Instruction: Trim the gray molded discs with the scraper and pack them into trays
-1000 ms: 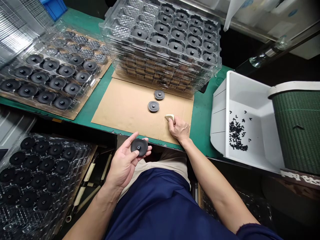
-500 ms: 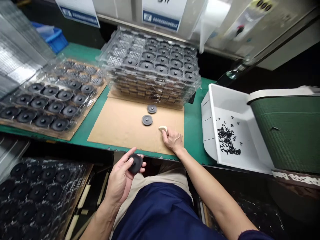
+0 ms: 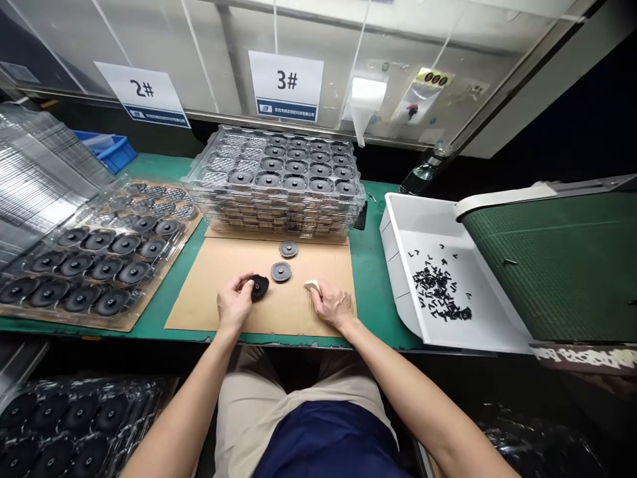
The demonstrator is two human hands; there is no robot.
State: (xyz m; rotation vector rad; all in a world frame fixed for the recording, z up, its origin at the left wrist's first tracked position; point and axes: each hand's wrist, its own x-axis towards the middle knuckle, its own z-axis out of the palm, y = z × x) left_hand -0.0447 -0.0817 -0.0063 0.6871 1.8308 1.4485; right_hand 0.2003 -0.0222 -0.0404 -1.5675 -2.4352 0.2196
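Observation:
My left hand [image 3: 235, 300] grips a black round disc with a central boss [image 3: 259, 287], holding it down at the cardboard sheet [image 3: 293, 317]. My right hand [image 3: 332, 305] lies on the cardboard a little to the right, fingers closed on a small cream-coloured pad [image 3: 312, 285]. Two similar black discs [image 3: 281, 271] [image 3: 288, 249] rest flat on the sheet between my hands and the tray stack. The nearer one sits just above the gap between my hands, touching neither.
Beyond the sheet stands a tall stack of clear trays [image 3: 279, 199] holding discs. Another filled tray [image 3: 94, 265] lies on the green bench mat [image 3: 373, 265] to the left. On the right, a white bin [image 3: 413, 226] holds small black parts beside a green conveyor belt [image 3: 547, 265].
My left hand has moved forward from above my lap and brought the disc onto the cardboard. The camera view has tilted upward. My right hand still holds the pad in about the same spot.

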